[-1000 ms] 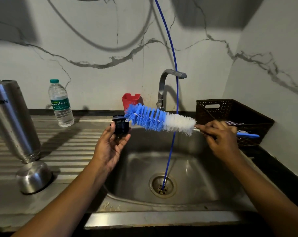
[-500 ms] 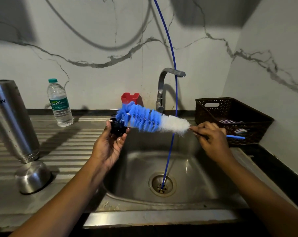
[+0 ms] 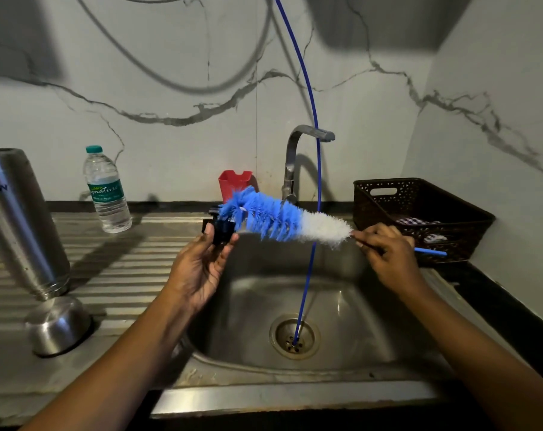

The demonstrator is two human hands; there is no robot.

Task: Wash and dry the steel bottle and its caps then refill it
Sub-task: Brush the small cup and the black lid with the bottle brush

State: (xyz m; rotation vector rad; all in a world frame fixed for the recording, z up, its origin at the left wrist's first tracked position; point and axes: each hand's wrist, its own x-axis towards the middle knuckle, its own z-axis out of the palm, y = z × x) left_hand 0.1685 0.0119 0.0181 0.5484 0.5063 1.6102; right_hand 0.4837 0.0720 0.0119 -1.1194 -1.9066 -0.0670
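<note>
My left hand [image 3: 201, 269] grips a small black inner cap [image 3: 222, 230] above the sink's left edge. My right hand [image 3: 388, 256] pinches the thin handle of a blue and white bottle brush [image 3: 279, 220], whose blue tip presses against the cap. The steel bottle [image 3: 18, 222] stands upside down on the drainboard at far left. Its domed steel outer cap [image 3: 57, 325] lies mouth down just in front of it.
The steel sink basin [image 3: 341, 306] lies below both hands, with a thin blue hose [image 3: 310, 188] running down into its drain. Behind are the tap [image 3: 298, 160], a red holder [image 3: 234, 183] and a plastic water bottle [image 3: 106, 191]. A dark basket [image 3: 419, 219] holding cloths stands at right.
The brush has slid left and its blue tip now presses over the black cap, which it only neared a second ago. Both hands shifted slightly left.
</note>
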